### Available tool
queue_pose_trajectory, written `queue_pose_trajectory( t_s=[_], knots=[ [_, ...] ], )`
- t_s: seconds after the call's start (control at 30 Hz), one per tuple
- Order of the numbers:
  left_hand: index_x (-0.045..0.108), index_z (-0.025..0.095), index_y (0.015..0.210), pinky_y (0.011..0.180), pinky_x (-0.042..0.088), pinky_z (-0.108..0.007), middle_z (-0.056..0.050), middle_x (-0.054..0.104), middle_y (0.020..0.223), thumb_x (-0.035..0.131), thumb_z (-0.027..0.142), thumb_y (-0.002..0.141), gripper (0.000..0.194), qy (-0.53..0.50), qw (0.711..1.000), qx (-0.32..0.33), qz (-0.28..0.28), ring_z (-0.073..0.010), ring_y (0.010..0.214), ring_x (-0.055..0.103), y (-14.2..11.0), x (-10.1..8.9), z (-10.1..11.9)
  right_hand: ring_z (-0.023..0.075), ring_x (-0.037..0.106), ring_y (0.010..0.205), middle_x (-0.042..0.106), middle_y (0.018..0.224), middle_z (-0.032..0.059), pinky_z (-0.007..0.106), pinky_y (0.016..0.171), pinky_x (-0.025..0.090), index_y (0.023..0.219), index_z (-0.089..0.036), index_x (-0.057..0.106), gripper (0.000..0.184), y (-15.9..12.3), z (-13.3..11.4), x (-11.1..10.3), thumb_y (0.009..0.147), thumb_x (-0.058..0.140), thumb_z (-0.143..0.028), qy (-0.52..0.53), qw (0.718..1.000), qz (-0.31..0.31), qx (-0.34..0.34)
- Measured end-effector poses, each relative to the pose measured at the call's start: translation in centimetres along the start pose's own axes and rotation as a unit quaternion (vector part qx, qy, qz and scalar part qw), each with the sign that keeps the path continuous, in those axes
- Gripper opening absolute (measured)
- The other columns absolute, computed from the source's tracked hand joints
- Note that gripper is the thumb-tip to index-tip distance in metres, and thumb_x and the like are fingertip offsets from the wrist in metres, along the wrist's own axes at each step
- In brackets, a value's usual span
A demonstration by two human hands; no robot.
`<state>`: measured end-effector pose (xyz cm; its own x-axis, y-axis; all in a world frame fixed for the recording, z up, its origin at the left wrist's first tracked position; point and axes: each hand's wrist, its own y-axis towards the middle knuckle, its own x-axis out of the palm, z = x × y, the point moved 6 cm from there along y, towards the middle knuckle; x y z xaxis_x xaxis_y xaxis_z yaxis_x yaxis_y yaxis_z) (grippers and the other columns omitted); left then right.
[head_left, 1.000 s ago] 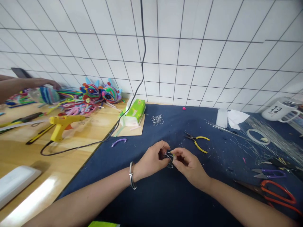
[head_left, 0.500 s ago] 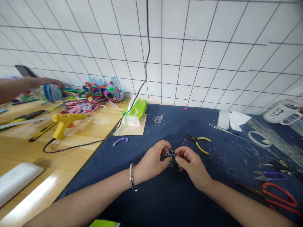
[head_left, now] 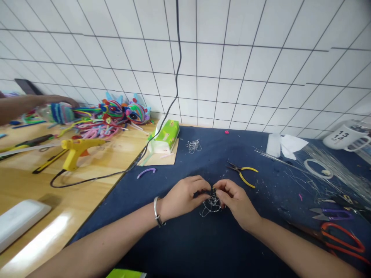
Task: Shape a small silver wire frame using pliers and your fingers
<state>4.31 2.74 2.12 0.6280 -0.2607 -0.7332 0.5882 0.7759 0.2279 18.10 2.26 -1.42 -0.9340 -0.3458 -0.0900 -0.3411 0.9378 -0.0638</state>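
Observation:
A small openwork piece of bent silver wire (head_left: 213, 204) is held just above the dark blue cloth (head_left: 185, 243). My right hand (head_left: 236, 200) pinches its upper right edge between thumb and fingers. On the other side my left hand (head_left: 188, 195), with a bracelet at the wrist, has its thumb and fingertips closed at the wire's upper left. Loops of the wire hang below the fingertips. Yellow-handled pliers (head_left: 245, 175) lie beyond my right hand. Farther back rests a separate tangle of wire (head_left: 193, 146).
To the left, a yellow glue gun (head_left: 75, 152) lies on the wooden table, its black cord (head_left: 95, 179) running over the cloth. Behind it a co-worker's hand (head_left: 62, 101) is near colourful pipe cleaners. Orange-handled scissors (head_left: 343, 235), purple snips (head_left: 332, 213) and a mug (head_left: 344, 137) stand or lie right.
The wire piece has turned and dropped a little, so more of its loops show beneath my fingers. My left hand's fingers have shifted along its edge; my right hand keeps its pinch.

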Motion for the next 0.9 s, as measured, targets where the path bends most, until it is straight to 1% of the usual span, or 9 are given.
queue_pose_trajectory(
  t_s=[0.1,0.2,0.33,0.4,0.57,0.67,0.77,0.9],
  knots=[
    [0.055,0.018,0.09,0.068,0.043,-0.024,0.0,0.058,0.081,0.056,0.017,0.076,0.014,-0.021,0.999,-0.024,0.013,-0.0116,0.072,0.054,-0.1,-0.1,0.0,0.0086,0.045,0.062,0.05,0.074,-0.0032,0.022,0.058,0.041,0.091,-0.021,0.054,0.01,0.1,0.1,-0.1,0.083,0.049,-0.024,0.004,1.0,0.004,-0.007],
    [0.055,0.017,0.084,0.065,0.042,-0.023,0.001,0.057,0.076,0.058,0.019,0.074,0.011,-0.029,0.998,-0.048,0.02,-0.0112,0.068,0.053,-0.1,0.0,-0.1,0.0089,0.045,0.065,0.05,0.076,-0.0031,0.022,0.06,0.04,0.092,-0.022,0.055,0.011,0.0,-0.1,0.0,0.083,0.049,-0.024,-0.01,1.0,0.003,-0.008],
    [0.053,0.017,0.076,0.054,0.038,-0.021,0.003,0.054,0.067,0.057,0.025,0.075,0.009,-0.029,0.995,-0.093,0.023,-0.0099,0.059,0.049,-0.2,0.2,-0.6,0.0107,0.048,0.071,0.053,0.081,-0.002,0.023,0.066,0.041,0.092,-0.023,0.056,0.012,-0.5,-1.0,0.3,0.082,0.051,-0.024,-0.064,0.998,-0.008,-0.025],
    [0.052,0.017,0.074,0.052,0.036,-0.02,0.003,0.053,0.065,0.055,0.025,0.076,0.009,-0.028,0.994,-0.105,0.024,-0.0096,0.057,0.048,-0.2,0.3,-0.7,0.0118,0.05,0.074,0.055,0.082,-0.0013,0.024,0.069,0.042,0.091,-0.022,0.056,0.011,-0.7,-1.4,0.4,0.082,0.05,-0.025,-0.091,0.995,-0.007,-0.035],
    [0.052,0.018,0.075,0.051,0.034,-0.02,0.003,0.053,0.063,0.053,0.016,0.073,0.002,-0.03,0.993,-0.108,0.033,-0.0096,0.055,0.046,-0.2,0.5,-0.7,0.0136,0.053,0.077,0.058,0.085,-0.0001,0.025,0.071,0.043,0.092,-0.023,0.056,0.012,-0.8,-1.4,0.6,0.083,0.048,-0.026,-0.122,0.992,0.0,-0.043],
    [0.052,0.017,0.075,0.052,0.034,-0.02,0.003,0.053,0.066,0.05,0.007,0.066,0.014,-0.023,0.994,-0.102,0.039,-0.0099,0.057,0.047,-0.3,0.7,-0.6,0.0141,0.054,0.079,0.059,0.086,0.0003,0.026,0.073,0.043,0.091,-0.022,0.056,0.012,-0.8,-1.4,1.0,0.083,0.047,-0.024,-0.144,0.988,-0.008,-0.062],
    [0.053,0.017,0.075,0.053,0.035,-0.02,0.002,0.053,0.067,0.046,0.002,0.062,0.021,-0.02,0.994,-0.094,0.047,-0.0102,0.059,0.047,-0.3,0.7,-0.6,0.0144,0.055,0.079,0.059,0.084,0.0003,0.027,0.074,0.043,0.089,-0.022,0.057,0.011,-0.9,-1.6,1.3,0.083,0.047,-0.024,-0.157,0.984,-0.008,-0.082],
    [0.053,0.016,0.077,0.057,0.038,-0.021,0.001,0.054,0.071,0.044,-0.001,0.062,0.025,-0.025,0.995,-0.077,0.058,-0.0103,0.062,0.049,-0.4,0.2,-0.4,0.0141,0.054,0.077,0.059,0.083,0.0002,0.026,0.072,0.043,0.088,-0.022,0.057,0.012,-0.7,-1.6,0.7,0.083,0.047,-0.026,-0.148,0.987,0.016,-0.068]
  ],
)
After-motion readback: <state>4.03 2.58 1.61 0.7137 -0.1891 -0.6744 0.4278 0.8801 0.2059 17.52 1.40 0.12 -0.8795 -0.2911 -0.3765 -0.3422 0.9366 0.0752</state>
